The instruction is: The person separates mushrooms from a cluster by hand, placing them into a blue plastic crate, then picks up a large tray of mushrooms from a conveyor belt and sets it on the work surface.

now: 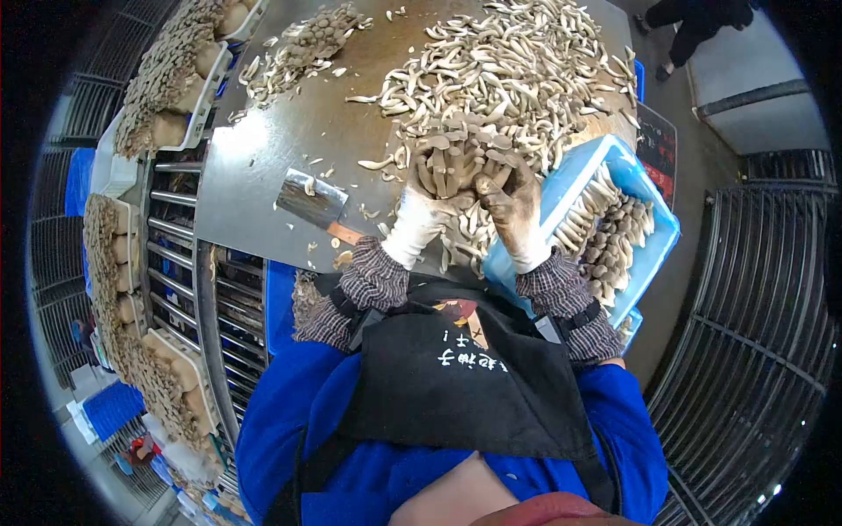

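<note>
Both hands wear white gloves stained brown on the fingers and stand over the metal table. My left hand (pixel 425 206) and my right hand (pixel 513 206) are curled around a bunch of mushrooms (pixel 458 158) with grey-brown caps between them. Behind the bunch spreads a large heap of loose, pale-stemmed mushrooms (pixel 509 70). Just right of my right hand, a tilted light-blue crate (pixel 653 254) holds mushrooms laid in rows. A cleaver (pixel 311 200) with a wooden handle lies on the table left of my left hand. The gloves partly hide the bunch's lower stems.
An uncut mushroom cluster (pixel 320 39) sits at the table's far left, with scraps around it. White trays (pixel 206 110) of growing mushrooms line a roller conveyor (pixel 171 237) to the left. Metal racks (pixel 763 307) stand at right. Another person (pixel 693 26) is at the upper right.
</note>
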A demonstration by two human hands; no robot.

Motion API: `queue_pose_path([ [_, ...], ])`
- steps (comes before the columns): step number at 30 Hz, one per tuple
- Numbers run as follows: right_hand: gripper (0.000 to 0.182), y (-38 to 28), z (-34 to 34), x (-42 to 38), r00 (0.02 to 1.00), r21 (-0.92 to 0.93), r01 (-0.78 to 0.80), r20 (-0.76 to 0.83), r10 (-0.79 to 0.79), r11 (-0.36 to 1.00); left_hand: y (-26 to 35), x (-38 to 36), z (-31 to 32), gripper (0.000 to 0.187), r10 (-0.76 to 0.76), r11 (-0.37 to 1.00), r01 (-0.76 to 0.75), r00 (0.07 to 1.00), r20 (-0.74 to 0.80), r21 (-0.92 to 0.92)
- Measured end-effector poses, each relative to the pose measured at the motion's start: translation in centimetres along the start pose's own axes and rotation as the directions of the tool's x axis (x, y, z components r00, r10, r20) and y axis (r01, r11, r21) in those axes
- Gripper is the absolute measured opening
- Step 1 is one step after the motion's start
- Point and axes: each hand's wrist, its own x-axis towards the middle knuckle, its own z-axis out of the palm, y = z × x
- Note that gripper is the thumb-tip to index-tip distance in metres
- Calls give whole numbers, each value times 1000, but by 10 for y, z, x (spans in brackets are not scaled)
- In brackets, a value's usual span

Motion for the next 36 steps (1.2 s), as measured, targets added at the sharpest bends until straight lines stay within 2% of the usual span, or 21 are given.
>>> queue_pose_path([
  [1,45,2,0,0,1000,1,1,-1,-1,1000,11,4,0,89,-259,826,195,965,-47,-529],
  [2,43,7,0,-2,998,-33,21,-64,-23,999,19,6,2,85,-487,366,258,872,52,-894],
  [6,39,21,-3,-10,975,-71,67,-206,-80,995,26,5,15,83,-419,216,235,899,127,-948],
  [8,40,31,-7,-13,974,-11,6,-225,-8,1000,41,13,13,78,-540,270,194,841,19,-943],
  [10,32,24,-2,-11,943,178,139,-325,-75,974,32,18,23,66,-501,499,29,825,-261,-866],
  [12,36,36,-21,-18,977,479,109,-211,-7,871,23,12,19,49,-650,110,171,758,60,-979],
  [14,34,55,-46,-22,988,671,98,-152,7,735,6,7,27,40,-708,60,96,705,26,-994],
  [16,34,52,-65,-24,960,746,207,-280,16,633,0,6,23,40,-657,77,114,753,36,-990],
  [17,32,45,-77,-26,932,802,283,-360,48,526,-6,2,21,40,-693,-3,130,715,96,-992],
  [18,25,63,-107,-24,901,788,316,-423,91,529,-15,-5,19,40,-727,-77,142,669,153,-987],
  [20,20,75,-158,-22,769,218,277,-635,-80,936,-31,-16,17,39,-762,-133,114,623,175,-985],
  [21,20,46,-164,-7,707,750,395,-617,346,531,-35,-17,15,39,-736,-218,85,640,221,-972],
  [22,23,57,-185,8,638,706,446,-681,358,550,-36,-17,14,39,-708,-298,56,657,260,-953],
  [24,20,56,-207,32,518,691,480,-720,462,540,-30,-15,13,37,-686,-281,85,679,262,-956],
  [26,20,86,-238,54,618,687,535,-715,326,491,-33,-15,14,37,-690,-237,112,680,248,-965],
  [27,20,70,-236,59,525,711,557,-702,481,431,-29,-14,13,37,-685,-237,116,684,250,-965],
  [30,19,63,-237,60,554,765,487,-644,527,422,-20,-8,12,36,-701,-227,66,682,210,-972],
  [32,17,61,-242,43,635,798,442,-601,485,411,-26,-11,9,36,-689,-246,115,677,257,-962],
  [34,19,57,-247,28,714,833,485,-553,429,266,-38,-17,10,35,-711,-267,105,650,270,-958],
  [35,19,43,-242,19,610,746,448,-658,441,493,-41,-19,10,35,-714,-284,94,644,276,-954],
  [36,22,59,-257,8,666,721,404,-654,359,562,-43,-21,10,34,-716,-298,87,638,283,-951],
])
